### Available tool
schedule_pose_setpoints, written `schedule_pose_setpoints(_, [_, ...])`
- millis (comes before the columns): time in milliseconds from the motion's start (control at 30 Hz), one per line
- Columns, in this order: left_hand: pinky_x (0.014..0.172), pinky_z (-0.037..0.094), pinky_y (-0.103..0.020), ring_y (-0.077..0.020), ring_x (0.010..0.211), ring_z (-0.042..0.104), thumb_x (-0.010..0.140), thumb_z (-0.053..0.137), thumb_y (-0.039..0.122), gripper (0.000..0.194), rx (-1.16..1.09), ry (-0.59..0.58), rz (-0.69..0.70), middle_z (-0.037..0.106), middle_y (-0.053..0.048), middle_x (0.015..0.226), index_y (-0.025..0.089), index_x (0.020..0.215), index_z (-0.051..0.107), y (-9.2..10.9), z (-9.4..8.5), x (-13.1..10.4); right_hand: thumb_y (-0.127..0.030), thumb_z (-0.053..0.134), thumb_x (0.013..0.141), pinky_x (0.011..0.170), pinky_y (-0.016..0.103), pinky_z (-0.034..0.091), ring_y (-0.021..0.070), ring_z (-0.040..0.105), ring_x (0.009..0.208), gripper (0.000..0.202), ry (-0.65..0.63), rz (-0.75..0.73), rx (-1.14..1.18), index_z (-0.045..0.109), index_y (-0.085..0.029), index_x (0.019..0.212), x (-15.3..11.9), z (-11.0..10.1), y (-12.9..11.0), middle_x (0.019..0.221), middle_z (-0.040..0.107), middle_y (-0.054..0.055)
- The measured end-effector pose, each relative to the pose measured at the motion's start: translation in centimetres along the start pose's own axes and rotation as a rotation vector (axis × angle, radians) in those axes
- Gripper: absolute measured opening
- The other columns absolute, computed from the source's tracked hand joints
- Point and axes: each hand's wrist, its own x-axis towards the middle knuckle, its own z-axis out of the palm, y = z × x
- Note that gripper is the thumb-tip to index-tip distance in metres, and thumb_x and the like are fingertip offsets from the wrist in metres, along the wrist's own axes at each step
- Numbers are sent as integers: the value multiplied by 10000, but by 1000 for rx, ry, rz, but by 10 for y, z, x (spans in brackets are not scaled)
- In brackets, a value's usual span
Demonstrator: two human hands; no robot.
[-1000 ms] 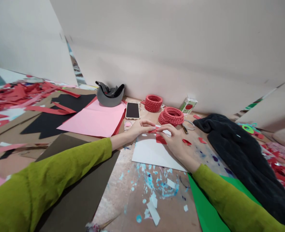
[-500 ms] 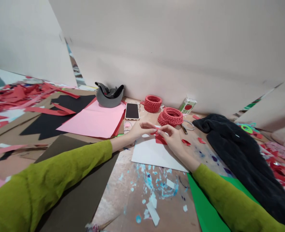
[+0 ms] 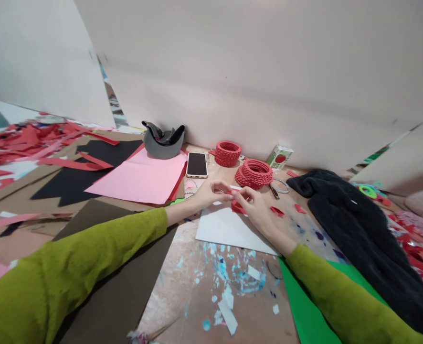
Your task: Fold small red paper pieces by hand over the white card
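Note:
Above a white sheet (image 3: 220, 228), my left hand (image 3: 211, 193) and my right hand (image 3: 256, 208) meet fingertip to fingertip. Between them they pinch a small piece of red paper (image 3: 237, 207), partly hidden by the fingers. Thumb and forefinger of each hand are closed on it. Just beyond the hands sits a red ring of folded paper pieces (image 3: 253, 174), and a second red ring (image 3: 227, 154) lies behind it. Two small folded red pieces, one a red paper triangle (image 3: 276, 211), rest right of my right hand.
A phone (image 3: 197, 165), a grey cap (image 3: 164, 143) and pink paper (image 3: 140, 177) lie to the left. A small box (image 3: 280, 156) stands against the white wall panel. Dark cloth (image 3: 354, 239) and green paper (image 3: 308, 306) are at right. Paper scraps (image 3: 227, 315) litter the paint-stained table.
The red paper between my fingers has shifted, and less of it shows below the right hand. My hands stay in nearly the same place.

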Motion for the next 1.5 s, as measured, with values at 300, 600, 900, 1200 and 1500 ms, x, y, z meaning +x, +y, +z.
schedule_pose_setpoints(300, [713, 480, -277, -128, 702, 613, 606, 809, 352, 334, -10, -89, -7, 666, -38, 752, 110, 775, 652, 1, 1, 1, -278, 543, 861, 619, 287, 339, 146, 492, 601, 289, -35, -172, -241, 547, -181, 588, -3, -2, -7, 623, 588, 9])
schedule_pose_setpoints(600, [730, 500, -298, -143, 733, 633, 622, 807, 327, 322, -91, 68, -23, 682, -38, 785, 124, 809, 642, 7, 0, -3, -356, 621, 804, 603, 267, 417, 157, 562, 663, 186, -56, -98, -11, 658, -178, 764, 1, 1, 0, 741, 672, 25])
schedule_pose_setpoints(900, [768, 514, -310, -149, 798, 653, 638, 800, 296, 342, -113, 78, 5, 667, -29, 830, 136, 849, 585, 3, 0, -1, -337, 559, 829, 632, 282, 440, 163, 582, 669, 211, -34, -78, 19, 656, -175, 734, 1, 0, 2, 724, 680, 30])
schedule_pose_setpoints(1200, [819, 505, -324, -167, 831, 654, 635, 801, 316, 376, -90, 39, -74, 699, -86, 919, 102, 911, 661, 9, 2, 0, -401, 597, 821, 664, 294, 446, 165, 574, 696, 245, 44, -3, 74, 658, -172, 761, 2, -2, 5, 759, 676, 35])
schedule_pose_setpoints(1500, [797, 484, -291, -155, 830, 654, 663, 786, 299, 326, -92, 99, -45, 698, -70, 904, 120, 900, 652, 0, -2, 1, -473, 641, 788, 690, 297, 503, 158, 610, 713, 290, -54, 92, 403, 669, -187, 825, 6, 0, 14, 763, 665, 16])
